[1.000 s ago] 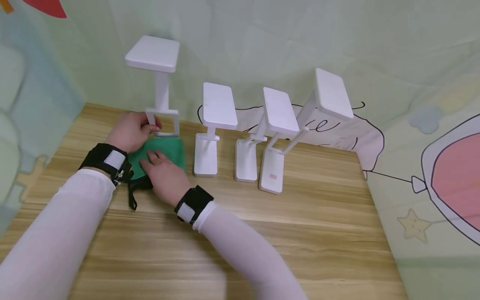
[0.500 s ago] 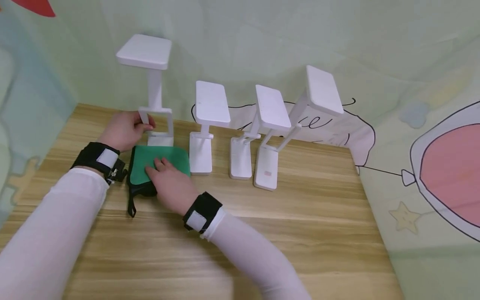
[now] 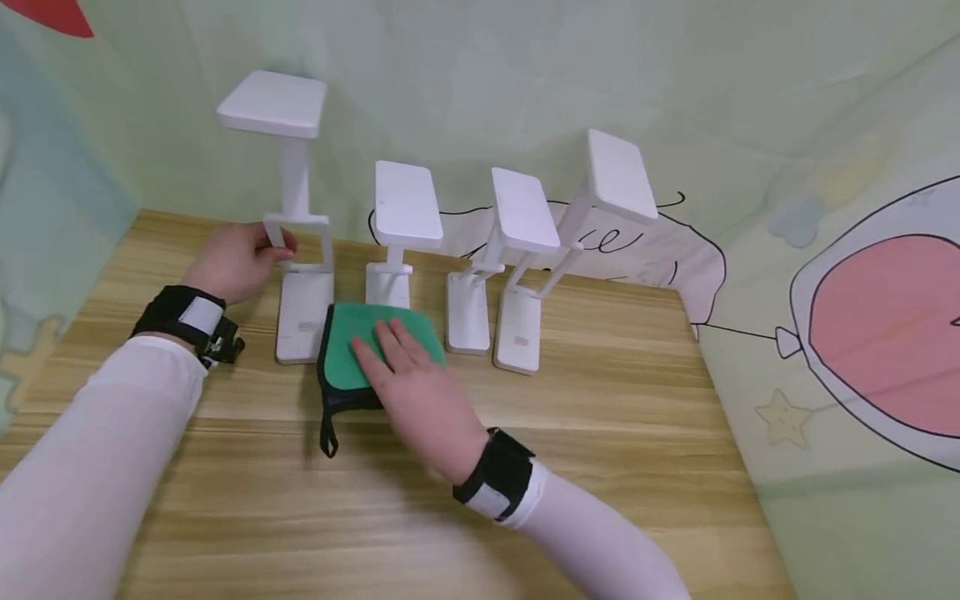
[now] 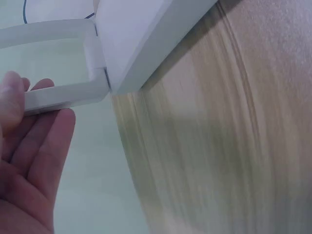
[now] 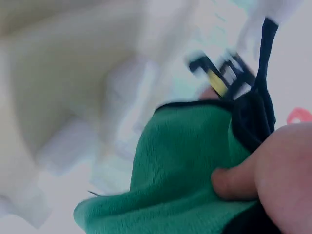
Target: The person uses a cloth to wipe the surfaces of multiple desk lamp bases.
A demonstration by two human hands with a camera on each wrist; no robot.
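Several white folding desk lamps stand in a row. My left hand [image 3: 234,260] pinches one side of the open frame [image 4: 58,95] of the leftmost lamp [image 3: 302,312] between thumb and fingers. That lamp's base is on the table, its head [image 3: 273,104] raised high. My right hand [image 3: 429,408] holds a green cloth [image 3: 348,350] with black edging and a hanging loop, fingers spread over its top. In the right wrist view the thumb [image 5: 239,183] presses the cloth's other side. The cloth hides the lower base of the second lamp [image 3: 407,202].
Further right stand a third lamp [image 3: 468,312] and a fourth lamp [image 3: 517,329], close together. A printed fabric backdrop [image 3: 480,75] rises directly behind the wooden table [image 3: 615,467]. Black bands circle both wrists.
My right hand has carried the green cloth from the leftmost lamp's base to the right, before the second lamp, uncovering the first base. My left hand keeps its pinch. The head view has shifted slightly.
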